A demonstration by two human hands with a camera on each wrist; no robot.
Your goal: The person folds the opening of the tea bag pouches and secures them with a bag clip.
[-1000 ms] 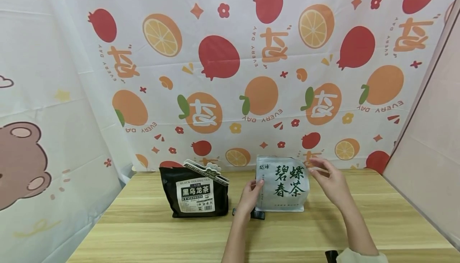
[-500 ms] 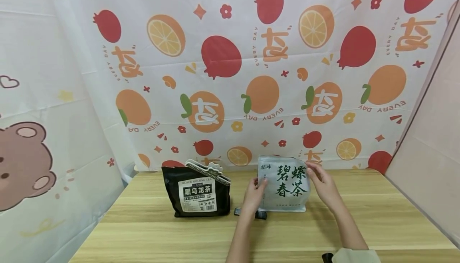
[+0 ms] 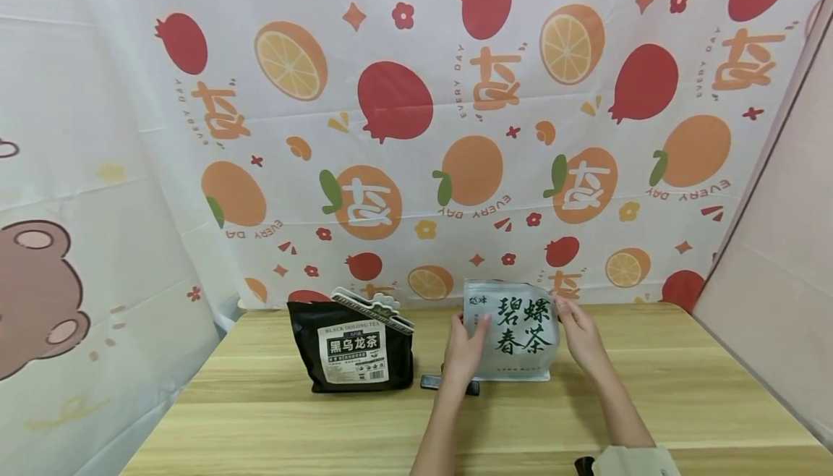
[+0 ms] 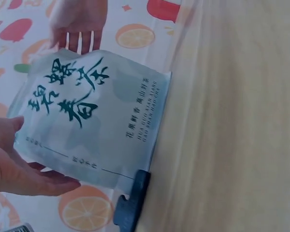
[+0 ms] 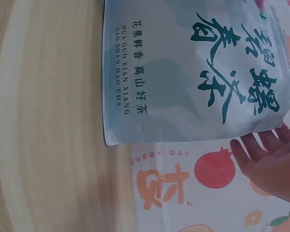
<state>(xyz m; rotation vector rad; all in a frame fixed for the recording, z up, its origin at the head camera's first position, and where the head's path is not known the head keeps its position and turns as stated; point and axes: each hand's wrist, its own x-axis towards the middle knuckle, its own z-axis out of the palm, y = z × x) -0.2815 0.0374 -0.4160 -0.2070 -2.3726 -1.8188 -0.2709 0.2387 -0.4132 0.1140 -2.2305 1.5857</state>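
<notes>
A pale silvery-blue tea bag (image 3: 514, 353) with green lettering stands upright on the table, its top edge slightly bent at the right. My left hand (image 3: 463, 349) holds its left side, thumb on the front and the other fingers round behind the edge. At the upper right corner my right hand (image 3: 579, 328) pinches the bag's edge; in the right wrist view its fingertips (image 5: 237, 145) go behind that edge. A dark bag clip (image 4: 133, 200) lies at the bag's lower left corner, partly hidden by my left wrist in the head view.
To the left stands a black oolong tea bag (image 3: 306, 346), its folded top held by a light-and-dark clip (image 3: 374, 308). Behind the wooden table (image 3: 260, 425) hangs a fruit-print cloth (image 3: 416, 187). A small dark object (image 3: 583, 466) shows beside the right sleeve.
My right hand has come left from beside the bag onto its upper right corner. My left hand has shifted slightly right, further over the bag's left side.
</notes>
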